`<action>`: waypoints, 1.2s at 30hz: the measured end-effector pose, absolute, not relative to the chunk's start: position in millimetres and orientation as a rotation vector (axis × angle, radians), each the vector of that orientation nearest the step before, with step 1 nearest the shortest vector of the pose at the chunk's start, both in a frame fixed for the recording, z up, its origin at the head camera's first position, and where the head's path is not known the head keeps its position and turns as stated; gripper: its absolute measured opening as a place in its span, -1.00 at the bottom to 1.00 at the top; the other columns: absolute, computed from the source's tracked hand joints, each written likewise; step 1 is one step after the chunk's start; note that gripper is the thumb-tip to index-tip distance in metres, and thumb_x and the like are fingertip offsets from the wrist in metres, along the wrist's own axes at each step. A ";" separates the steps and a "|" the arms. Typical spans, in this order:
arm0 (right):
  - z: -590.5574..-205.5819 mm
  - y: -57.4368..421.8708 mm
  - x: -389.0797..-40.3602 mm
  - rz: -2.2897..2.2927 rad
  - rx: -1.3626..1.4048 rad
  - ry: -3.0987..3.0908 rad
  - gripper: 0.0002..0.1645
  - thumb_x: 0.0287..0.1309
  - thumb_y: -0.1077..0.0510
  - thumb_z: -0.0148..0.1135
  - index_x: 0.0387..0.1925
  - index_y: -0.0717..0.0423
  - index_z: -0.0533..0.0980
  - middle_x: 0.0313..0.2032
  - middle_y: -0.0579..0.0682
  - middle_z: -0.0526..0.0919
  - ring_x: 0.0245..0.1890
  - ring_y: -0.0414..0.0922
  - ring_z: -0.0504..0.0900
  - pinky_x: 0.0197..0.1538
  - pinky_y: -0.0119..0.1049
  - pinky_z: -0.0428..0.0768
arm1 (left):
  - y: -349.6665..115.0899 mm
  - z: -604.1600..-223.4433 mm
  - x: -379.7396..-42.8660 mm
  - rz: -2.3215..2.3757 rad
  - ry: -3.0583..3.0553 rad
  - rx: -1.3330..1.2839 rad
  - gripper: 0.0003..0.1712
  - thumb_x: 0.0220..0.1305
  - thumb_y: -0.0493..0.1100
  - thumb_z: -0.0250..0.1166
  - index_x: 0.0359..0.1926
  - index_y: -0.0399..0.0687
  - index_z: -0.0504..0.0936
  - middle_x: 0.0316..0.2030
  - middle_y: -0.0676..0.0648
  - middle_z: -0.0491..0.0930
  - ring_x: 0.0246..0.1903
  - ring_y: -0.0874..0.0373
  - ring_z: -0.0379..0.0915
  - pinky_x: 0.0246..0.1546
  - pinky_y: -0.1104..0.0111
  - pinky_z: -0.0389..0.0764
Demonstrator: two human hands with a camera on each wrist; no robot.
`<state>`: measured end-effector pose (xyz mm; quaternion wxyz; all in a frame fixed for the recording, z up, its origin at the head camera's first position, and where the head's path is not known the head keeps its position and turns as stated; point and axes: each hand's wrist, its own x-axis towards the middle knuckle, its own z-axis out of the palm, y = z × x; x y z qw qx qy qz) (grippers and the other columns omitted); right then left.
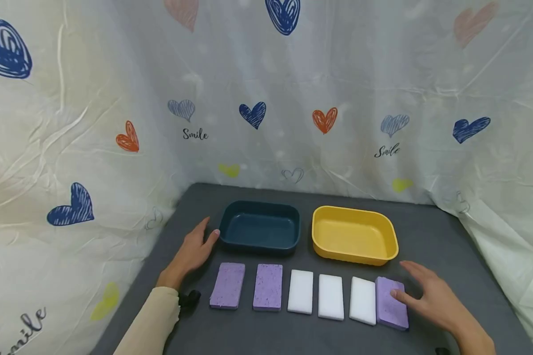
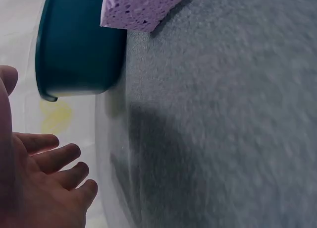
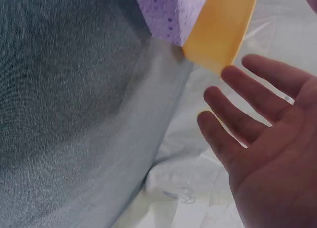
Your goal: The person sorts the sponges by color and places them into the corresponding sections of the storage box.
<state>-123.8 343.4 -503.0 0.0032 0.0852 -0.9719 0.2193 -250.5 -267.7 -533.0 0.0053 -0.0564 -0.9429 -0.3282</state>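
Observation:
My left hand (image 1: pixel 192 255) is held with fingers extended at the left end of a dark blue tub (image 1: pixel 259 247), its thumb tip right by the rim. Over on the right, my right hand (image 1: pixel 440 300) hovers with spread fingers, and its thumb overlaps the rightmost purple sponge (image 1: pixel 391 313) in the head view. Neither hand holds anything. That sponge lies against a white sponge block (image 1: pixel 362 301). In the right wrist view the open palm (image 3: pixel 277 173) faces the purple sponge (image 3: pixel 166 12) and the yellow tub (image 3: pixel 218 29).
A yellow tub (image 1: pixel 355 256) stands right of the blue one. Along the front lie two more purple sponges (image 1: pixel 228 286) and two more white blocks (image 1: pixel 300 292), spaced apart. A grey cloth (image 1: pixel 248 335) covers the table, and a heart-printed curtain (image 1: pixel 284 79) hangs around it.

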 end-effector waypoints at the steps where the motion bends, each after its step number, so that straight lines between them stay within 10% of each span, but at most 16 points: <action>1: -503.2 342.5 -123.6 0.689 0.282 -3.059 0.11 0.22 -0.36 0.55 0.51 0.30 0.45 0.44 0.42 0.52 0.41 0.48 0.50 0.28 0.52 0.52 | -265.8 -533.7 -253.5 -1.031 -2.958 -0.175 -0.01 0.73 0.36 -0.13 0.75 -0.30 -0.03 0.70 -0.44 0.04 0.68 -0.44 0.00 0.65 -0.32 0.07; 22: -521.7 327.8 -116.0 0.760 0.294 -3.326 0.45 -0.19 -0.07 0.80 0.63 0.34 0.22 0.52 0.52 0.33 0.45 0.53 0.40 0.41 0.52 0.43 | -243.0 -542.5 -275.0 -1.186 -2.974 -0.129 -0.18 0.73 0.10 -0.09 0.72 -0.33 0.04 0.66 -0.46 0.17 0.64 -0.46 0.09 0.61 -0.35 0.16; 36: -520.3 329.4 -115.1 0.771 0.274 -3.322 0.43 -0.16 -0.09 0.79 0.64 0.34 0.22 0.51 0.50 0.35 0.45 0.49 0.42 0.41 0.50 0.45 | -241.1 -556.1 -274.8 -1.265 -2.887 -0.160 -0.23 0.65 0.01 -0.14 0.63 -0.45 0.21 0.59 -0.54 0.21 0.66 -0.51 -0.04 0.65 -0.43 -0.27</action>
